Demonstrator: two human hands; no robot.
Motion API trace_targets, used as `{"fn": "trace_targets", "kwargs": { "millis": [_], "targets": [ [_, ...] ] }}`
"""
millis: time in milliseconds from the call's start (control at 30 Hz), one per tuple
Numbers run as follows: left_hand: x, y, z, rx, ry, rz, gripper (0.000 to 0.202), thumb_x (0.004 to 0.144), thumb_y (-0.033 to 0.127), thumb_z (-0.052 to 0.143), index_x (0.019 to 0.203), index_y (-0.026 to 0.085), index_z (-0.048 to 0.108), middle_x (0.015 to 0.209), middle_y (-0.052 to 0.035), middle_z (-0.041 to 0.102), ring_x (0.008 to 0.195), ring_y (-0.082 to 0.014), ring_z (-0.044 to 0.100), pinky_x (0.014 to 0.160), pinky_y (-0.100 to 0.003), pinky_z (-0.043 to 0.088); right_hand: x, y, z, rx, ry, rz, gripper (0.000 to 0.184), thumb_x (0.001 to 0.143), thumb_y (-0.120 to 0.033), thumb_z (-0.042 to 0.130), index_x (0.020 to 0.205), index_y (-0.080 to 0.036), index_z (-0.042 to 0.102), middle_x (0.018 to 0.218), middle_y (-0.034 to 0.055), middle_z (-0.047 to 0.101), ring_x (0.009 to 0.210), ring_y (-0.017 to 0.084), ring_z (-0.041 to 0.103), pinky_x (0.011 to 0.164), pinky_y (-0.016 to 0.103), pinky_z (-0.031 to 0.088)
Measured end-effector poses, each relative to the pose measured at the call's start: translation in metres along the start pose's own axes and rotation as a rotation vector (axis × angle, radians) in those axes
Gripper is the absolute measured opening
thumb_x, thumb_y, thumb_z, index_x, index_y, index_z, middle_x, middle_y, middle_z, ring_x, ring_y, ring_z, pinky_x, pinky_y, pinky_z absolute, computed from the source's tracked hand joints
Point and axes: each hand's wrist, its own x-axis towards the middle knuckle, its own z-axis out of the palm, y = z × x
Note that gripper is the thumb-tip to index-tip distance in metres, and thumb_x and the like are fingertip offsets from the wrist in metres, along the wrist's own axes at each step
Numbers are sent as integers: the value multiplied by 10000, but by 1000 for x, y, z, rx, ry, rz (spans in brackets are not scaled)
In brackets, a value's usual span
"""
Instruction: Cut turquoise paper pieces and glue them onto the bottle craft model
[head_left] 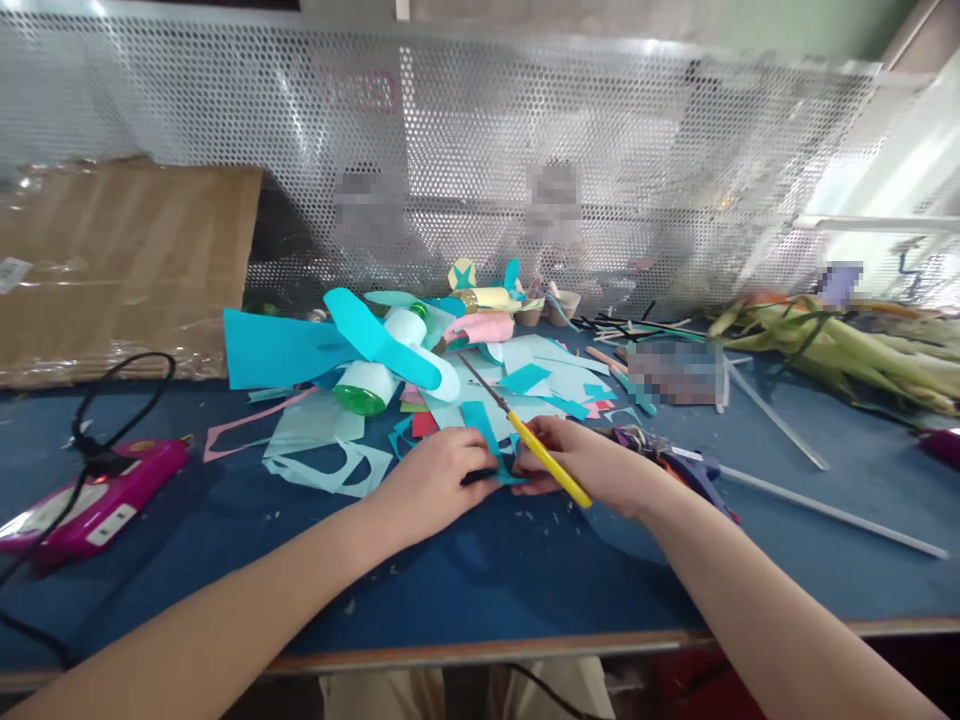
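Turquoise paper, a narrow strip (480, 425), sits right between the two hands over the blue tabletop (525, 600), and the left hand (439, 475) has its fingers curled in and pinching the near end. Across from it the right hand (600, 465) is closed too, fingertips at the same paper, with the yellow-handled scissors (525, 430) lodged in its grip; exactly which fingers hold them is hidden. Here's the danger: those blades point forward, over the loose sheets (525, 350), so a turn of the wrist could nick one or sweep scraps aside. The strip looks thin, and both hands tugging unevenly might crease or tear it; the busy right hand could let the scissors slip. Just beyond, to the left, rests the paper-wrapped bottle (367, 376) with a broad turquoise band (382, 340) across it, and a careless elbow or blade might knock that band loose. Out near the right forearm lies what looks like a glue gun (686, 460); if it's hot, brushing it would burn. Farther left, a pink power strip (112, 490) carries a black plug (105, 463), whose looping cord could snag a sleeveless arm reaching sideways.
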Motion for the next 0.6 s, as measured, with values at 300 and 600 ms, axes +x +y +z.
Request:
{"fn": "trace_targets", "kwargs": {
  "millis": [300, 600],
  "targets": [
    [0, -5, -13, -203, -53, -14, 252, 841, 287, 632, 611, 185, 653, 702, -37, 663, 735, -198, 625, 649, -275, 442, 19, 11, -15, -858, 548, -112, 266, 833, -303, 615, 1039, -136, 621, 1013, 140, 668, 934, 259, 618, 778, 317, 450],
    [3, -9, -16, -429, -103, -412, 487, 767, 430, 652, 1165, 172, 543, 770, -12, 699, 723, -212, 654, 625, -266, 432, 18, 6, -12, -940, 628, -194, 222, 844, -296, 609, 962, -125, 684, 974, 147, 656, 967, 289, 607, 857, 370, 437]
  ]
}}
